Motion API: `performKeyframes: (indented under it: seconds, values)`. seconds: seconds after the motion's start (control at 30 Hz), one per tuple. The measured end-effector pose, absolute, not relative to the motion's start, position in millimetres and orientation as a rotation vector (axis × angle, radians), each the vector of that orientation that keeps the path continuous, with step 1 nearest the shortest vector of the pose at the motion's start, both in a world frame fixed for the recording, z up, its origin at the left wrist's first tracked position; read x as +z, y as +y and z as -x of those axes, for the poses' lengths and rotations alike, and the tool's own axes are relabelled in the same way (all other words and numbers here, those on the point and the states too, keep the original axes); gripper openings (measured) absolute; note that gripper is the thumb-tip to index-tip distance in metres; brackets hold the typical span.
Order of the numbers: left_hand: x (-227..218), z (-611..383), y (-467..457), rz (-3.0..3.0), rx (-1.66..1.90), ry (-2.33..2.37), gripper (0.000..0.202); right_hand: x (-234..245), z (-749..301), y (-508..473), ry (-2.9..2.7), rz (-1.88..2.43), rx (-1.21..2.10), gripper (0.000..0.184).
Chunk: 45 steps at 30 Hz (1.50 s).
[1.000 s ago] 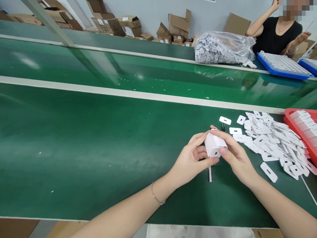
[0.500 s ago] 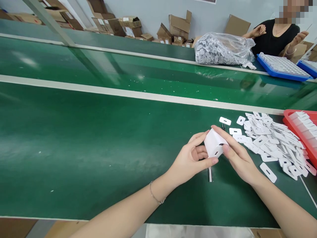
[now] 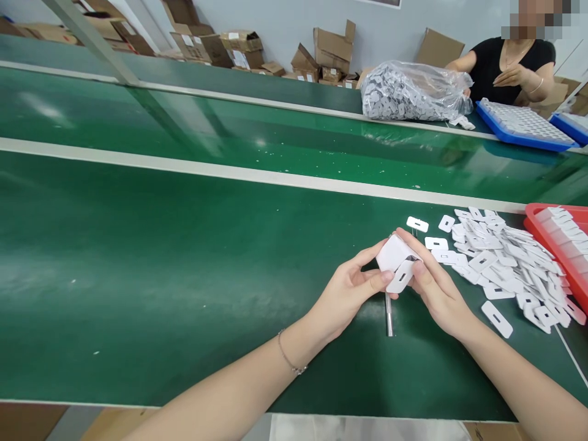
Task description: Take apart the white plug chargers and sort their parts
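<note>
Both hands are closed around a small white charger housing [image 3: 393,252], held tilted above the green bench. A white slotted plate [image 3: 400,277] sits askew at its near end, with a dark gap showing along the upper edge. My left hand [image 3: 351,291] grips the housing from the left, its thumb against the plate's left side. From the right, my right hand [image 3: 438,297] wraps the housing, thumb tip at the plate's upper right corner. Below the hands, a slim metal rod [image 3: 390,321] points toward me; its far end is hidden.
A heap of white slotted plates [image 3: 514,269] lies to the right, beside a red tray [image 3: 533,214] of white parts. Across the bench, a co-worker [image 3: 509,67] sits behind a blue tray [image 3: 528,136] and a clear bag [image 3: 413,92] of small parts. Cardboard boxes [image 3: 333,49] line the wall.
The slotted plate has tipped out of line with the housing's end. My left thumb has shifted up and left on it. The co-worker's hands have lowered.
</note>
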<state>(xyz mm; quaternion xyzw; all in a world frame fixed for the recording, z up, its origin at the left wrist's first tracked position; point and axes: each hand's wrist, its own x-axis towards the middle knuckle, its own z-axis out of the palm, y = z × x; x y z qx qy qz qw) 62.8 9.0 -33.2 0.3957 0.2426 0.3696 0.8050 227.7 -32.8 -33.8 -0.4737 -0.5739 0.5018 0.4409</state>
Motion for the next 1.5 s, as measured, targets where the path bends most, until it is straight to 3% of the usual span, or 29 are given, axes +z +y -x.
performKeyframes:
  seconds: [0.67, 0.87, 1.0, 1.5]
  values:
    - [-34.8, -64.1, 5.3, -0.969, 0.793, 0.735, 0.045, -35.0, -214.2, -35.8, -1.638, 1.337, 0.954, 0.046]
    - [-36.8, -66.2, 3.0, -0.997, 0.784, 0.661, 0.063, -37.4, -215.0, -34.8, -1.566, 1.381, 0.873, 0.042]
    - [-35.6, -64.9, 3.2, -1.071, 0.824, 0.663, 0.056, -32.8, -217.9, -36.0, -1.637, 1.264, 0.881, 0.041]
    - [-35.2, -63.2, -2.5, -1.222, 0.868, 0.761, 0.063, -27.8, -223.1, -28.2, -1.787, 1.087, 0.776, 0.032]
